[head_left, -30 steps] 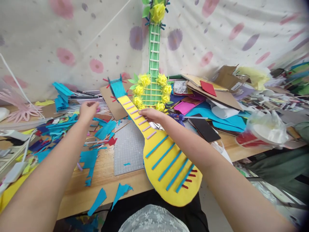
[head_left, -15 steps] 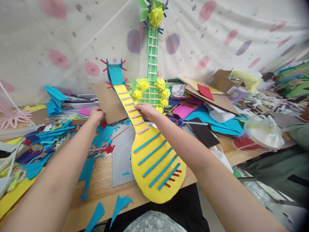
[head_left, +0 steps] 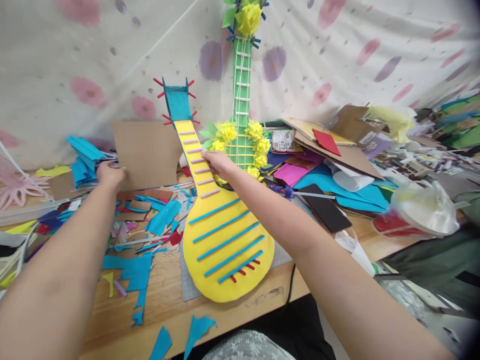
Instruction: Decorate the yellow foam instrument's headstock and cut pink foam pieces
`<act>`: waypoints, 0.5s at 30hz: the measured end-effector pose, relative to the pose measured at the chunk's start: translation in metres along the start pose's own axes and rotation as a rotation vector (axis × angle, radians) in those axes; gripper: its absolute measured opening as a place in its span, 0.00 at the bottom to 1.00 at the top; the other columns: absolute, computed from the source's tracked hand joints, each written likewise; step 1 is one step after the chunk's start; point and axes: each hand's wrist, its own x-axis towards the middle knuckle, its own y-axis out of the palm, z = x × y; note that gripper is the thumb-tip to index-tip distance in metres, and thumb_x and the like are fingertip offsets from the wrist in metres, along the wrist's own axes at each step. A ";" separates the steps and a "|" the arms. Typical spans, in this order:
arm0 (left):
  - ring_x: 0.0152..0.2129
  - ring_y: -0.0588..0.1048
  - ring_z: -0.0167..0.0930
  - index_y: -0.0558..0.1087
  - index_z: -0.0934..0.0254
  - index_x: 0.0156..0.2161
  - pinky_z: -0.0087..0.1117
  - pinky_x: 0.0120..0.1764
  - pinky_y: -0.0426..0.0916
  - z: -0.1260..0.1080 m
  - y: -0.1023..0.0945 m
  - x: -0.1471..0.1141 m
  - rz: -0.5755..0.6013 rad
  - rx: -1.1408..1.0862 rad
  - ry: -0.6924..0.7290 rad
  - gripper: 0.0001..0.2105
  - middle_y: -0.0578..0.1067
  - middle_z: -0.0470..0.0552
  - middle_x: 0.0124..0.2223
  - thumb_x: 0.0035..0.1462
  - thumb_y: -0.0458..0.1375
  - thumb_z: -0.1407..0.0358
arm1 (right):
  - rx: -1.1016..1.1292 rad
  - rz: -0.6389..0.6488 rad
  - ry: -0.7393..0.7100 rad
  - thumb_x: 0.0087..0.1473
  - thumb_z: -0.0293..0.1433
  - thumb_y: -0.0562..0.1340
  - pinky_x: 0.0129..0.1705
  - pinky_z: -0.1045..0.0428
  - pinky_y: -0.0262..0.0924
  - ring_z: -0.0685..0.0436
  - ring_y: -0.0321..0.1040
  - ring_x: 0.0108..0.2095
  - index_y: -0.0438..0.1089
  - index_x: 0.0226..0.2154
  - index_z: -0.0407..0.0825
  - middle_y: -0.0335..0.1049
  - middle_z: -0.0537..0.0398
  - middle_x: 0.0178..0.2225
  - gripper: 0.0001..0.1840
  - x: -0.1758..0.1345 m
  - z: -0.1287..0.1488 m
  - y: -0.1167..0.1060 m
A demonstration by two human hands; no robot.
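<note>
A yellow craft pipa (head_left: 227, 260) leans upward over the table, with blue strips across its body, lilac frets and a blue head with red pegs. Its neck is pinched at the right edge by my right hand (head_left: 219, 164); those fingertips are partly hidden. On the left, my left hand (head_left: 111, 174) is closed at the lower left edge of a brown cardboard sheet (head_left: 146, 152), which stands nearly upright beside the neck. Behind, a green craft instrument (head_left: 242, 107) with yellow paper flowers stands against the patterned curtain.
Blue paper scraps (head_left: 137, 270) and coloured offcuts litter the left side. A grey cutting mat (head_left: 189, 285) lies under the pipa. To the right are a purple glue gun (head_left: 288, 192), a black phone-like slab (head_left: 326, 207), stacked cardboard (head_left: 337, 157) and a red-and-white tub (head_left: 416, 215).
My left hand has moved left with the cardboard sheet, uncovering more scraps. The pipa, held by my right hand, has shifted left and slightly up. The view has turned a little.
</note>
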 end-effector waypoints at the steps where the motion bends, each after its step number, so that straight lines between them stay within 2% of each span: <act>1: 0.44 0.69 0.37 0.65 0.73 0.45 0.42 0.51 0.61 -0.002 -0.001 -0.004 -0.046 0.020 0.012 0.20 0.71 0.54 0.41 0.44 0.60 0.76 | 0.002 0.002 0.007 0.56 0.28 0.54 0.26 0.57 0.64 0.52 0.67 0.24 0.64 0.29 0.45 0.71 0.52 0.29 0.06 0.002 -0.002 0.002; 2: 0.49 0.66 0.38 0.63 0.73 0.49 0.43 0.54 0.58 -0.006 -0.002 -0.010 -0.103 0.033 0.037 0.24 0.69 0.58 0.47 0.43 0.61 0.75 | 0.004 0.005 0.016 0.56 0.28 0.55 0.26 0.57 0.65 0.52 0.67 0.25 0.64 0.29 0.45 0.71 0.53 0.29 0.06 0.003 -0.004 0.004; 4: 0.54 0.61 0.39 0.62 0.72 0.51 0.42 0.57 0.54 -0.019 -0.004 -0.030 -0.179 0.034 0.231 0.26 0.64 0.61 0.54 0.43 0.61 0.75 | 0.008 0.009 0.032 0.56 0.29 0.55 0.28 0.56 0.66 0.51 0.67 0.25 0.64 0.29 0.46 0.70 0.54 0.27 0.06 0.005 -0.006 0.008; 6: 0.51 0.66 0.35 0.63 0.69 0.50 0.39 0.55 0.59 -0.037 -0.005 -0.057 -0.104 -0.085 0.333 0.23 0.67 0.58 0.52 0.46 0.60 0.75 | 0.006 0.003 0.045 0.56 0.29 0.55 0.30 0.55 0.67 0.51 0.67 0.26 0.64 0.28 0.47 0.69 0.55 0.26 0.06 0.005 -0.006 0.013; 7: 0.46 0.70 0.33 0.63 0.67 0.49 0.37 0.51 0.64 -0.046 -0.004 -0.072 -0.016 -0.194 0.305 0.21 0.69 0.56 0.48 0.48 0.59 0.75 | 0.002 0.001 0.048 0.56 0.29 0.55 0.31 0.54 0.67 0.51 0.68 0.26 0.64 0.28 0.48 0.69 0.55 0.26 0.06 0.005 -0.005 0.015; 8: 0.41 0.73 0.31 0.64 0.66 0.48 0.36 0.47 0.67 -0.054 -0.004 -0.089 0.125 -0.293 0.258 0.18 0.72 0.54 0.44 0.51 0.57 0.74 | -0.004 0.004 0.045 0.56 0.29 0.55 0.32 0.54 0.68 0.50 0.68 0.26 0.64 0.28 0.48 0.69 0.55 0.26 0.06 0.005 -0.003 0.018; 10: 0.34 0.76 0.31 0.67 0.63 0.44 0.36 0.40 0.71 -0.069 -0.002 -0.121 0.479 -0.431 0.106 0.11 0.74 0.52 0.38 0.53 0.57 0.69 | -0.018 0.013 0.027 0.56 0.28 0.55 0.34 0.52 0.68 0.50 0.68 0.27 0.63 0.28 0.48 0.68 0.55 0.27 0.06 0.005 0.002 0.022; 11: 0.34 0.76 0.33 0.69 0.63 0.41 0.36 0.38 0.72 -0.074 -0.002 -0.136 0.672 -0.464 0.024 0.09 0.75 0.52 0.36 0.53 0.58 0.66 | -0.023 0.011 0.015 0.56 0.29 0.55 0.35 0.51 0.68 0.50 0.68 0.27 0.63 0.29 0.47 0.68 0.56 0.27 0.06 0.006 0.005 0.024; 12: 0.33 0.77 0.34 0.71 0.63 0.38 0.36 0.36 0.72 -0.079 -0.002 -0.149 0.809 -0.475 -0.060 0.09 0.75 0.53 0.34 0.51 0.60 0.63 | -0.028 0.007 0.002 0.57 0.29 0.55 0.36 0.51 0.67 0.51 0.68 0.27 0.63 0.30 0.47 0.68 0.56 0.27 0.05 0.007 0.008 0.026; 13: 0.33 0.77 0.35 0.72 0.63 0.38 0.36 0.35 0.73 -0.082 -0.003 -0.159 0.885 -0.493 -0.106 0.11 0.76 0.53 0.33 0.49 0.62 0.62 | -0.036 -0.002 -0.009 0.57 0.30 0.55 0.36 0.51 0.67 0.51 0.67 0.27 0.63 0.31 0.46 0.67 0.57 0.27 0.05 0.008 0.011 0.028; 15: 0.32 0.77 0.36 0.73 0.63 0.38 0.34 0.33 0.73 -0.086 -0.004 -0.172 0.937 -0.482 -0.156 0.14 0.76 0.53 0.32 0.46 0.64 0.61 | -0.053 -0.024 -0.029 0.59 0.32 0.54 0.38 0.52 0.65 0.53 0.67 0.28 0.62 0.35 0.45 0.66 0.58 0.26 0.06 0.010 0.016 0.030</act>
